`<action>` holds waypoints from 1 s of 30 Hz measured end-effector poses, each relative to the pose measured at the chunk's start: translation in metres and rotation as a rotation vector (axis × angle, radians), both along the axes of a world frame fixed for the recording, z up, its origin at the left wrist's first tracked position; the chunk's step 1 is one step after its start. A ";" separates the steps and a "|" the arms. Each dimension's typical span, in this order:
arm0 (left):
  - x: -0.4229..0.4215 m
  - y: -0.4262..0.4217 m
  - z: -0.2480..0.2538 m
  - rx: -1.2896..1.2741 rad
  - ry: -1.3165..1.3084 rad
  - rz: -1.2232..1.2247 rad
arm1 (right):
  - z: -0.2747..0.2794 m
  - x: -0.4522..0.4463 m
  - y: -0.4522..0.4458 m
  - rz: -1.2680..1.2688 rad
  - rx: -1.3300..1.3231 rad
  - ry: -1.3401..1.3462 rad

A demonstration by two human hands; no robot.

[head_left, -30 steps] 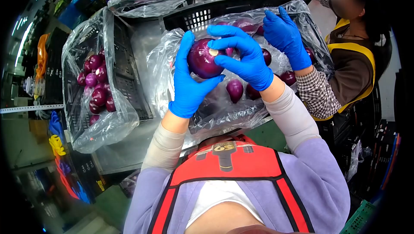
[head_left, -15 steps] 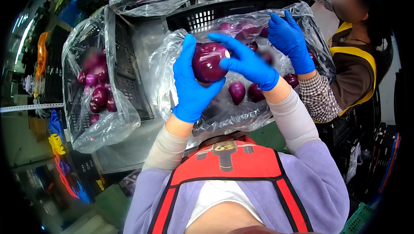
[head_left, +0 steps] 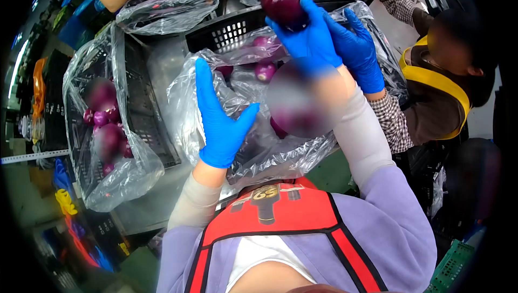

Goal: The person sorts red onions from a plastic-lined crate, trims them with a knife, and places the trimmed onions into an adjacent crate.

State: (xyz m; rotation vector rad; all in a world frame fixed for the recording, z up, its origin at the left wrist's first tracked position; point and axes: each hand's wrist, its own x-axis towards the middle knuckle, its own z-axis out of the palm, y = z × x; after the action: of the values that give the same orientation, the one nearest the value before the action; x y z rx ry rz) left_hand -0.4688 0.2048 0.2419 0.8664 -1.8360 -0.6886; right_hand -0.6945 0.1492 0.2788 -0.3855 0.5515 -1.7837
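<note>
Onion (head_left: pixel 284 5) is held over far edge of lined crate (head_left: pixel 227 35) | right hand (head_left: pixel 312 38): fingers curled against onion | left hand (head_left: pixel 222 125): spread wide, nothing gripped, near crate's left edge | co-worker's hand (head_left: pixel 360 54) seen beside right hand

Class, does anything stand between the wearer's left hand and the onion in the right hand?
Nothing visible stands between the left hand and the onion held in the right hand; the plastic liner and loose onions appear to lie below that gap.
</note>
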 end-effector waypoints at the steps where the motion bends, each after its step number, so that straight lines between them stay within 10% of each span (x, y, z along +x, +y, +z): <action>1: -0.001 0.001 0.000 0.000 0.003 -0.001 | 0.002 -0.007 -0.013 -0.014 -0.013 -0.063; 13: -0.002 -0.003 -0.002 0.196 0.171 -0.049 | -0.022 -0.113 -0.228 -0.520 0.079 0.633; 15: 0.000 -0.003 0.000 0.190 0.167 -0.067 | -0.034 -0.139 -0.245 -0.765 0.429 1.558; 30: 0.025 -0.003 0.005 0.509 0.437 -0.077 | -0.064 -0.150 -0.317 0.055 0.684 2.364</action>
State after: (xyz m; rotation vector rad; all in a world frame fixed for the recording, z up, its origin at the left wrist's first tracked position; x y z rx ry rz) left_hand -0.4433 0.2020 0.2469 0.8788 -1.3229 -1.3177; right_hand -0.8449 -0.1679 0.2148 -1.8364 2.4508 -0.0961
